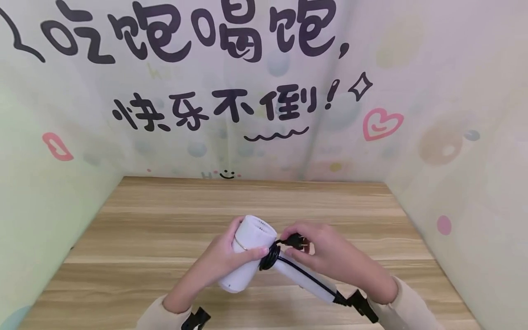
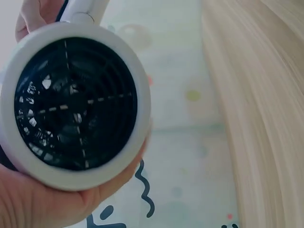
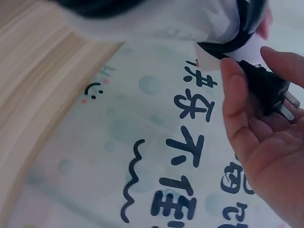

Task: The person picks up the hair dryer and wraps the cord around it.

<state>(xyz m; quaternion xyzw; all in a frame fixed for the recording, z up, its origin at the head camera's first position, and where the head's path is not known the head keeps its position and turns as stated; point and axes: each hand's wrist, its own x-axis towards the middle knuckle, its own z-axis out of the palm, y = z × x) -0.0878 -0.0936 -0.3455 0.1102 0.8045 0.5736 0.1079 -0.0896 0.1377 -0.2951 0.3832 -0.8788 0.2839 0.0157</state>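
Observation:
A white hair dryer (image 1: 241, 277) is held over the table, its barrel tilted and its handle (image 1: 305, 276) slanting down to the right. My left hand (image 1: 220, 254) grips the barrel, with the thumb lying across it near the handle. The black cord (image 1: 270, 257) is wound in several loops around the top of the handle, and a stretch of it runs down the handle's length. My right hand (image 1: 332, 252) holds the black plug (image 3: 266, 88) in its bent fingers, metal pins pointing outward. Facing the left wrist view is the round dark grille (image 2: 76, 104) at one barrel end.
The wood-grain table (image 1: 165, 215) spreads beneath both hands. A pale printed backdrop (image 1: 185, 151) with black lettering rises at its back edge, and similar walls stand at both sides. Black wrist straps (image 1: 197, 317) show at the cuffs.

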